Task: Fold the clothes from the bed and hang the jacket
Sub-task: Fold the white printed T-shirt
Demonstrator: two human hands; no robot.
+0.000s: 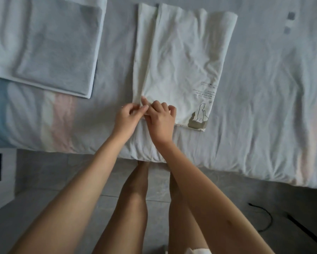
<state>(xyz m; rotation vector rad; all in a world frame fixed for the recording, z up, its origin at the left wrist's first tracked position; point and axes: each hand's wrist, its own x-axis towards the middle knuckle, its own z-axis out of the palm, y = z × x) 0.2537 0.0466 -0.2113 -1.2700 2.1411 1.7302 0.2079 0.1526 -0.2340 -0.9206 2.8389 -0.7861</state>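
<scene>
My bare legs stand on the grey tiled floor (62, 180) against the near edge of the bed (264, 107). A thin black cable (265, 219) curls on the tiles to my right, and a white box (1, 176) with a dark slot sits to my left.

Both forearms reach forward and angle in until the hands meet just past the bed's near edge. My left hand (127, 117) is knuckles-up, with thumb and fingertips pinching the near left corner of the white shirt (181, 61). My right hand (161, 118) touches it, fingers bent down and gripping the same fold, the index finger stretched along the crease.

The shirt lies flat on the rumpled, soft grey sheet near the middle of the bed. It is folded into a long rectangle with one narrow flap turned in along its left side. The cloth is thin and lightly creased, with a small line drawing and tiny text at its near right corner.

At the bed's far left corner lies a folded grey cloth (58, 48), thick, square and pale-edged.
</scene>
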